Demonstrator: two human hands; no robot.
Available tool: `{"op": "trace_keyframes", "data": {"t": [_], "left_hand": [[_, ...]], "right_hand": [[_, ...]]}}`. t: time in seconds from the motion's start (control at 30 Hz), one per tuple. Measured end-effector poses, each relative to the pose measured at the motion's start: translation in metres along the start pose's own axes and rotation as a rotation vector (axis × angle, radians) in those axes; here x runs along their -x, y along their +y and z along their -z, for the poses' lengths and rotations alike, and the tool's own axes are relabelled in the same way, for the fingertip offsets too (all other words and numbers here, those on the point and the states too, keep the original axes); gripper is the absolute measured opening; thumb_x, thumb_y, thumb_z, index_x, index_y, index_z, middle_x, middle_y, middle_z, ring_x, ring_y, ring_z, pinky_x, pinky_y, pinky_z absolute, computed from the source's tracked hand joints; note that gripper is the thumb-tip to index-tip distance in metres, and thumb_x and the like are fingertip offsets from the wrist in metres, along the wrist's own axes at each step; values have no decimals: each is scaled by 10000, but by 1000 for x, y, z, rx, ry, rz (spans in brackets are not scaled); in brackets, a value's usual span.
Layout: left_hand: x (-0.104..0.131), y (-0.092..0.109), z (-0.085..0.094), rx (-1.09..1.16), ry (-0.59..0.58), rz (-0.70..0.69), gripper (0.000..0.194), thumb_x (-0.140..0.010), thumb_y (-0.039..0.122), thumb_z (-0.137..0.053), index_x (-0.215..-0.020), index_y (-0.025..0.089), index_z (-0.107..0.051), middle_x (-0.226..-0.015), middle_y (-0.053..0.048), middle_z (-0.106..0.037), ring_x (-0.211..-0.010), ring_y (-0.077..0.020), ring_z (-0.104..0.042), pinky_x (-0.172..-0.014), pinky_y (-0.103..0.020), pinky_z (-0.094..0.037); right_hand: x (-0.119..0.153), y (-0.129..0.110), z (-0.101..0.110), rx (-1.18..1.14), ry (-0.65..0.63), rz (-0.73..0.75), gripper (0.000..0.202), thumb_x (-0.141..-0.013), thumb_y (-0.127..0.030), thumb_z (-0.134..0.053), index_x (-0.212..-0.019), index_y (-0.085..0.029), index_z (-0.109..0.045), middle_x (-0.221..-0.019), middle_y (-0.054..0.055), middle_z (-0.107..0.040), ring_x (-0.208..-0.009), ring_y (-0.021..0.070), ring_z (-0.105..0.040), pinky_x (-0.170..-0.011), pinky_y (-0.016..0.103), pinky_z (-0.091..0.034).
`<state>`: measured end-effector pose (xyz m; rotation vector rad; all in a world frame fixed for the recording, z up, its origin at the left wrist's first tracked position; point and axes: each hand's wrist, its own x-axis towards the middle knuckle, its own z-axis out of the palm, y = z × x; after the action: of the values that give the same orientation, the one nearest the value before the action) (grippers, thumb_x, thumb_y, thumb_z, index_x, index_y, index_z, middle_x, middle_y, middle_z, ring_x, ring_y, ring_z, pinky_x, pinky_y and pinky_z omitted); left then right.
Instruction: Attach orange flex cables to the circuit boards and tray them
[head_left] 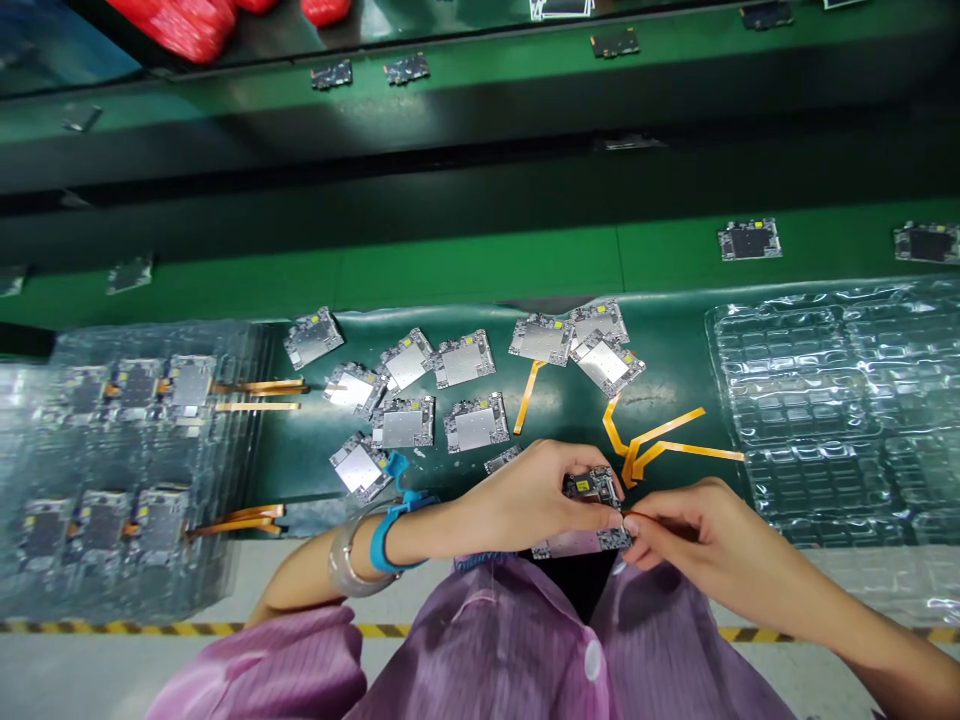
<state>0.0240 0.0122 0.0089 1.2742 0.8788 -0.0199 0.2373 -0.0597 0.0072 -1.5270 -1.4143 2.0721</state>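
Note:
My left hand is closed on a circuit board with a silver plate and a yellow sticker, held close to my body at the mat's front edge. Fingers of my right hand pinch at the board's right edge, where a bit of orange ribbon cable shows; most of it is hidden by the fingers. Several orange ribbon cables lie just beyond my right hand. Loose boards are spread over the green mat, some overlapping. Another cable lies beside a board.
Clear plastic trays at left hold boards with orange cables sticking out rightward. More clear trays are stacked at right. Beyond the mat, a green conveyor carries boards. Red bundles lie at the far upper left.

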Motion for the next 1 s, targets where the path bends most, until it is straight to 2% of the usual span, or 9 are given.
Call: {"op": "trace_keyframes", "data": {"t": [0.27, 0.33, 0.43, 0.5, 0.57, 0.7, 0.8, 0.93, 1.0], "left_hand": [[-18, -5, 0, -106, -11, -10, 185, -740, 321, -731, -840, 172, -686, -702, 38, -599, -626, -104, -476, -531, -210, -334], [-24, -6, -2, -88, 64, -36, 160, -720, 288, -730, -808, 170, -670, -681, 44, -578, -619, -101, -465, -542, -206, -348], [-28, -4, -9, -46, 184, -77, 127, -773, 276, -691, -840, 175, -650, -657, 54, -561, -579, -93, -465, -540, -206, -361], [-26, 0, -16, -27, 240, -96, 152, -838, 320, -656, -898, 182, -632, -658, 48, -577, -555, -99, -495, -531, -215, -381], [-22, 4, -23, -59, 280, -146, 151, -886, 334, -615, -934, 191, -616, -705, 26, -619, -591, -120, -551, -559, -235, -426], [-18, 11, -37, -227, 301, -286, 99, -949, 274, -532, -971, 212, -607, -828, -3, -668, -708, -152, -616, -661, -272, -483], [-24, 15, -42, -330, 247, -391, 93, -975, 239, -505, -990, 219, -594, -941, -26, -653, -843, -171, -629, -798, -303, -499], [-43, 17, -37, -312, 350, -537, 202, -978, 272, -542, -1177, 246, -527, -1244, -79, -535, -1187, -215, -523, -1032, -362, -429], [-51, 14, -31, -254, 446, -550, 223, -1002, 310, -505, -1220, 265, -492, -1328, -83, -486, -1292, -226, -447, -1106, -400, -368]], "right_hand": [[-6, 2, 2, 214, 14, 87, 328, -1007, -315, -497, -812, -203, -736, -784, 16, -754, -776, 177, -745, -704, 271, -607], [-2, 8, -4, 380, 274, 240, 247, -1002, -317, -527, -924, -225, -742, -829, 28, -740, -865, 210, -730, -792, 338, -605], [5, 21, -20, 563, 838, 499, 224, -965, -237, -613, -1177, -248, -686, -980, 63, -718, -1004, 235, -685, -912, 384, -577], [7, 29, -30, 604, 981, 616, 318, -964, -149, -597, -1261, -254, -637, -1053, 63, -708, -1010, 209, -676, -926, 338, -579], [6, 35, -36, 595, 973, 653, 319, -987, -115, -535, -1262, -244, -631, -1084, 60, -703, -1007, 189, -677, -941, 304, -581], [9, 34, -35, 514, 990, 559, 245, -1014, -176, -489, -1179, -216, -666, -1071, 82, -691, -979, 208, -678, -935, 355, -577], [18, 27, -22, 472, 875, 464, 221, -1010, -202, -482, -1105, -205, -682, -1047, 85, -674, -963, 213, -658, -888, 371, -558], [29, 25, 27, 269, 598, 294, 198, -963, -246, -543, -891, -184, -716, -880, 37, -653, -796, 159, -613, -728, 293, -509], [27, 32, 66, 49, 578, 166, 210, -915, -335, -629, -824, -166, -715, -804, 13, -637, -684, 119, -560, -630, 247, -456]]}}
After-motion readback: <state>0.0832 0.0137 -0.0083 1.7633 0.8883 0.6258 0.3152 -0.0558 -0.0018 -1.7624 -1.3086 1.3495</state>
